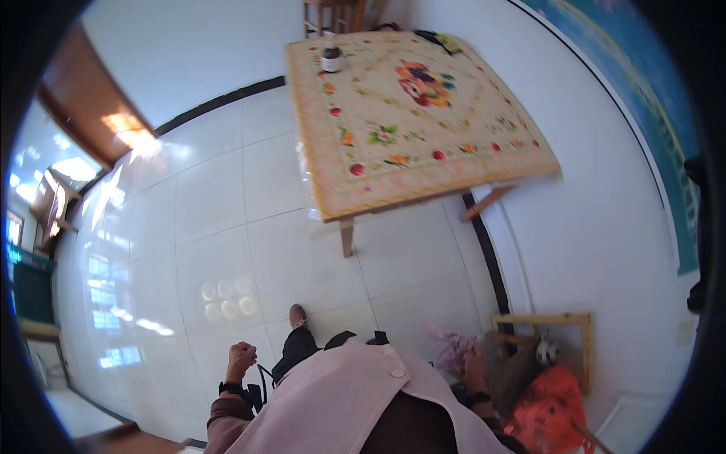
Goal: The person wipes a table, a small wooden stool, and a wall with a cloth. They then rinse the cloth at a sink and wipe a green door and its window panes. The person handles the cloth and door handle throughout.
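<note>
My right hand is low on the right, closed around a crumpled lilac cloth that hangs out in front of the fingers. On the other side, my left hand is curled into a loose fist beside my body, with nothing visible in it. Ahead of me stands a wooden table with a fruit-and-flower patterned tablecloth. A dark bottle with a pale label and light top stands near its far left corner. A dark and yellow-green item, too blurred to name, lies at the far right corner.
Right of me, a wooden frame, a red plastic bag and a black-and-white ball sit by the white wall. A brown wooden door is at the left. A wooden chair stands behind the table. Glossy floor tiles reflect light.
</note>
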`<state>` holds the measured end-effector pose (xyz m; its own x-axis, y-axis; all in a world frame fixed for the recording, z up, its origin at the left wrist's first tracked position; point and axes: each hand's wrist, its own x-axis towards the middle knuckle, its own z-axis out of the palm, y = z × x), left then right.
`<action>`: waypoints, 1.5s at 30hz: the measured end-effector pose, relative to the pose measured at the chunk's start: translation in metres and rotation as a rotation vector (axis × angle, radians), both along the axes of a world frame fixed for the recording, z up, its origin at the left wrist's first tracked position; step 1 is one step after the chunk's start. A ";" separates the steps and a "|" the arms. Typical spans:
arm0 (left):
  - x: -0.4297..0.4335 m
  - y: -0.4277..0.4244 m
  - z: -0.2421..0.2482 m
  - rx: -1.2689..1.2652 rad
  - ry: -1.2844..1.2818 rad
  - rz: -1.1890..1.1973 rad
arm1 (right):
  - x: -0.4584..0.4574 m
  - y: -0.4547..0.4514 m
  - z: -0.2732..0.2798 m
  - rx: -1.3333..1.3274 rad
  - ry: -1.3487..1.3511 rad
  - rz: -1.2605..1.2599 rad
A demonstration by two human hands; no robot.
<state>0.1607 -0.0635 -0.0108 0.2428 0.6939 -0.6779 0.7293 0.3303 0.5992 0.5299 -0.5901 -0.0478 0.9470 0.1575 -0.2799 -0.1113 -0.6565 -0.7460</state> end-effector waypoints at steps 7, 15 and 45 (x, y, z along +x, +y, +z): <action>-0.080 0.052 -0.022 -0.039 -0.061 0.142 | 0.004 0.142 0.015 0.084 0.177 0.009; -0.216 0.105 -0.034 -0.174 -0.022 0.530 | -0.022 0.380 0.055 0.123 0.170 0.376; -0.108 0.340 0.071 -0.075 0.038 0.723 | 0.098 0.908 0.086 0.650 0.467 0.510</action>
